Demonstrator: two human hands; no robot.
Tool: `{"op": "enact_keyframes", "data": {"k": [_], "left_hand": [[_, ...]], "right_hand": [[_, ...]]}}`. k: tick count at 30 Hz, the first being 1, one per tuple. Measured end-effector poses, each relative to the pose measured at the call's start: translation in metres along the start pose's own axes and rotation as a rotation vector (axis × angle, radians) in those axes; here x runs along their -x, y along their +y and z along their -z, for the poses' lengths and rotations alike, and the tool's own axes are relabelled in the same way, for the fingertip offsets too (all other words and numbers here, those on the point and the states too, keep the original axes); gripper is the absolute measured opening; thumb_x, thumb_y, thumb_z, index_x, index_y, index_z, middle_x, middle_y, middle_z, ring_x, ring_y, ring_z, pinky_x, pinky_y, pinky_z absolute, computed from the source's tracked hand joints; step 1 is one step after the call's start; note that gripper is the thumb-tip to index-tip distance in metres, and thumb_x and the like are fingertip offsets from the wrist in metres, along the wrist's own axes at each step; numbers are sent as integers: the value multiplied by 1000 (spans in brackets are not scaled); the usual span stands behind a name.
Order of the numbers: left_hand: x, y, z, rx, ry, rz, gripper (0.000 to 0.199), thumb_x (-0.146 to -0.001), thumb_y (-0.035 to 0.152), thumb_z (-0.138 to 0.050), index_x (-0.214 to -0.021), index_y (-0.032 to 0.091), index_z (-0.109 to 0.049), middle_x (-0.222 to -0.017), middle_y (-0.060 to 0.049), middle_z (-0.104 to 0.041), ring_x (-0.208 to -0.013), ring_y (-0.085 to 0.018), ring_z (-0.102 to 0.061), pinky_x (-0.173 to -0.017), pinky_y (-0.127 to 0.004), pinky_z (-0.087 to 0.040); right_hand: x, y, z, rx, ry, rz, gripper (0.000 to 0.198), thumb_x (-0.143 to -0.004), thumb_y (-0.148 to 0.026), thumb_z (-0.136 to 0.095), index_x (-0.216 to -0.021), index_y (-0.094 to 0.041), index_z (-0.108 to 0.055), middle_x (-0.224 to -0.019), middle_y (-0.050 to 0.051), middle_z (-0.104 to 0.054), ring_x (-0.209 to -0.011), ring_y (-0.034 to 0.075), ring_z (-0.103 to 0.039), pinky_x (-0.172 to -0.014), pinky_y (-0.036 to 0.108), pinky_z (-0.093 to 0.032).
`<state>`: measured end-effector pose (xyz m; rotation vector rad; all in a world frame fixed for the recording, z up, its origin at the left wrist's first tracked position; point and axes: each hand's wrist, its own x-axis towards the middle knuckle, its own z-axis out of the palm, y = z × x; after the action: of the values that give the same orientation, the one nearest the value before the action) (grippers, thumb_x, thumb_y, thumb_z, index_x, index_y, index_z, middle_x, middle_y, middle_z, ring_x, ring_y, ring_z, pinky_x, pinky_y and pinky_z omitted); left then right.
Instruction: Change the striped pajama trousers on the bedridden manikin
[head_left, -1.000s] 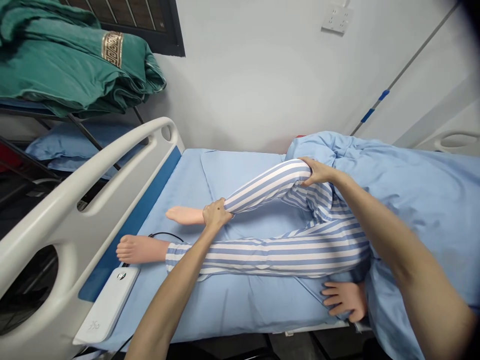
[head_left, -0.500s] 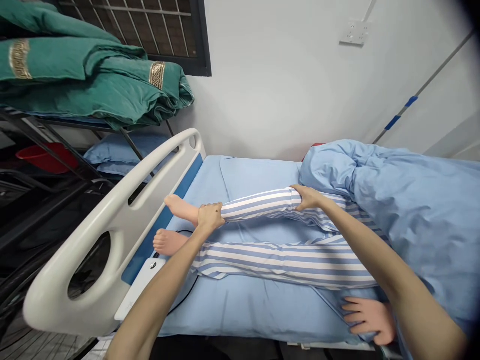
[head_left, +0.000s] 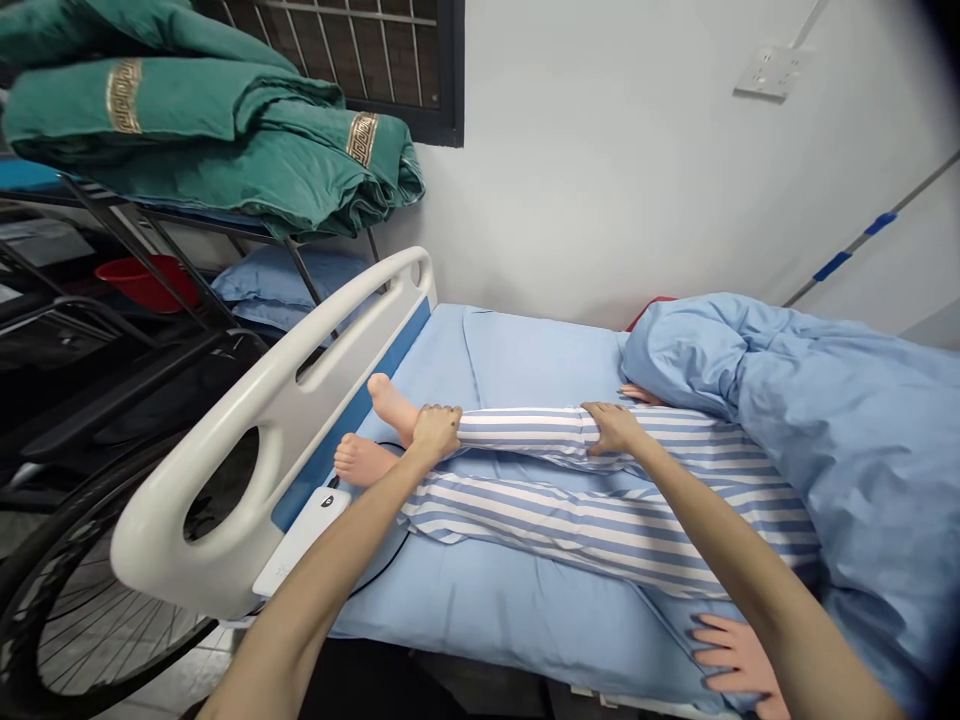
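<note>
A care mannequin in blue-and-white striped trousers [head_left: 555, 520] lies on the bed, its bare feet toward the left end. My left hand [head_left: 438, 430] is wrapped round the far leg just above the ankle, at the trouser hem. Farther up the same leg, my right hand [head_left: 613, 428] grips the knee through the cloth, thumb and fingers round it. The far foot [head_left: 393, 410] points up and left. Closer to me, the near foot [head_left: 365, 460] rests beside it. My left forearm hides part of the near ankle.
A white-and-blue footboard [head_left: 274, 440] closes the bed's left end, with a white box [head_left: 304, 540] and black cable beside it. A blue quilt [head_left: 847, 430] covers the mannequin's upper body. The mannequin's near hand [head_left: 731, 655] lies at the front edge. A wheel [head_left: 97, 600] stands lower left.
The far leg has come down and lies straighter, nearer the other leg, with both my hands still on it. The mannequin's far hand now shows beside the quilt. My view has shifted left.
</note>
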<state>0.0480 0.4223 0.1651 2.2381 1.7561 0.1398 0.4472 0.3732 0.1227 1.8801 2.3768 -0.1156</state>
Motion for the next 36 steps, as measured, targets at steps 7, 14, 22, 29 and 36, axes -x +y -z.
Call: {"op": "enact_keyframes", "data": {"k": [7,14,22,29,36], "left_hand": [[5,8,-18,-248,94,-192,32,-75,16,-54,-105,15,-64,-100,-16,-71,-93,-28,-66,-81,-37,-40],[-3,33,-27,-134,161,-133,28,-76,29,-60,-103,22,-63,-105,-7,-72,-95,-29,-65,-76,-35,-40],[-9,62,-55,-2,130,-34,39,-74,46,-66,-107,26,-64,-110,-8,-72,-101,-32,-66,-79,-35,-44],[-12,99,-96,89,100,71,42,-72,44,-66,-111,30,-63,-111,-6,-73,-103,-29,-66,-81,-34,-45],[-19,96,-98,89,81,54,43,-72,44,-66,-112,29,-63,-110,-7,-73,-102,-30,-66,-81,-35,-45]], "right_hand": [[6,29,28,-81,123,7,92,-58,-47,-78,-139,-17,-46,-134,17,-59,-120,36,-58,-102,47,-44],[28,71,82,-296,247,4,94,-57,-46,-80,-141,-21,-44,-136,12,-58,-121,35,-58,-104,45,-45],[40,89,103,-400,291,2,93,-58,-43,-82,-140,-22,-45,-134,10,-59,-121,35,-57,-104,46,-45],[46,112,109,-460,349,-37,91,-61,-47,-81,-142,-24,-45,-138,9,-56,-124,36,-54,-108,50,-44],[41,112,106,-480,370,-39,88,-60,-49,-82,-139,-24,-50,-137,8,-58,-125,37,-54,-110,51,-42]]}}
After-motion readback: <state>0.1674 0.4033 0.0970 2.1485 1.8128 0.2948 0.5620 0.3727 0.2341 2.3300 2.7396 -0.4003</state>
